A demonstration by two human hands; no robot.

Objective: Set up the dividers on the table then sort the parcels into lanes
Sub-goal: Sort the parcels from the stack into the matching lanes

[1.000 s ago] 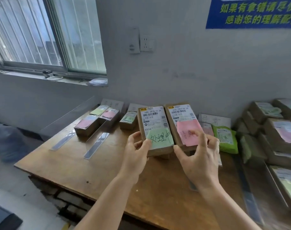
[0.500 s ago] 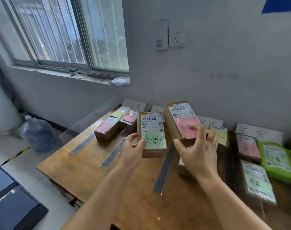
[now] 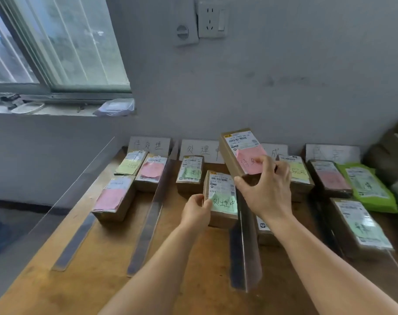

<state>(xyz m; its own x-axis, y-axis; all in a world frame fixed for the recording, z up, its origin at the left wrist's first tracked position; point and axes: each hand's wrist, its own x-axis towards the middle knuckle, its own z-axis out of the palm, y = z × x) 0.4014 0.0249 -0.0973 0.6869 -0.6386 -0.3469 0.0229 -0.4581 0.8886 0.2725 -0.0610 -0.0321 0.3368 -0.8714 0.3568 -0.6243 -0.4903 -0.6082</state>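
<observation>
Parcels are parting: the left hand (image 3: 197,206) has lowered the green-noted parcel (image 3: 222,197) onto the table (image 3: 98,273) in lane 2, fingers wrapped around it, while the right hand (image 3: 267,189) grips the pink-noted parcel (image 3: 239,153) aloft, probably bound for lane 1.

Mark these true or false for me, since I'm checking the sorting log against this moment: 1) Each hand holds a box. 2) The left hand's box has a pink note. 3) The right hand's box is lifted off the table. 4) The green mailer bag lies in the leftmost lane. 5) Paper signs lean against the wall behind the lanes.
1) True: the left hand grips the green-note box, the right hand the pink-note box.
2) False: its note is green.
3) True: it is held tilted above the others.
4) False: the green mailer bag lies far right.
5) True: signs such as the second-lane sign stand there.
</observation>
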